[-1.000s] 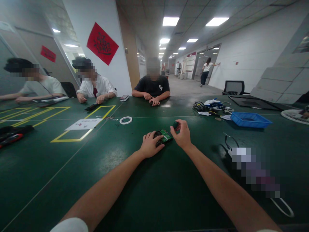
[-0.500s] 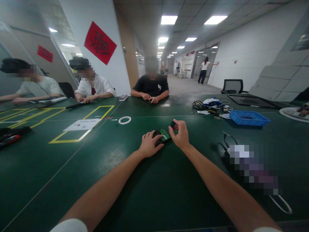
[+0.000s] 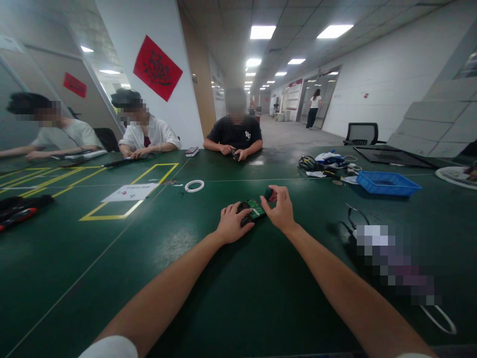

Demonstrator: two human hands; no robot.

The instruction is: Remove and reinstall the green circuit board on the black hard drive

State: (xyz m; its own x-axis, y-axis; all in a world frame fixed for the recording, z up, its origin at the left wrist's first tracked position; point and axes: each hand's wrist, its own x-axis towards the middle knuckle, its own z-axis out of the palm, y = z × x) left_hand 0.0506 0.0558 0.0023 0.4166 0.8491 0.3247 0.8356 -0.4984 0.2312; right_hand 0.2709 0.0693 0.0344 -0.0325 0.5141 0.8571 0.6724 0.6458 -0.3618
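Observation:
A small black device with a green circuit board (image 3: 257, 213) on its upper face lies on the green table in front of me. My left hand (image 3: 231, 223) grips its left end, fingers over the top and thumb along the near edge, covering part of it. Just past the board's right end, my right hand (image 3: 280, 206) pinches a small dark, rounded piece (image 3: 268, 193) between thumb and fingers. That piece is partly hidden by the fingertips, and its exact kind cannot be made out. Whether it touches the board is unclear.
A white ring (image 3: 194, 186) and a paper sheet (image 3: 130, 192) lie to the left. On the right are a blue tray (image 3: 388, 184), a heap of cables (image 3: 308, 163) and a blurred-out item with a strap (image 3: 395, 263). Three people sit across the table (image 3: 223, 308).
My hands keep almost the same pose, with the dark piece still in the right fingers. The view shifts slightly. The person opposite has raised a small dark object a little.

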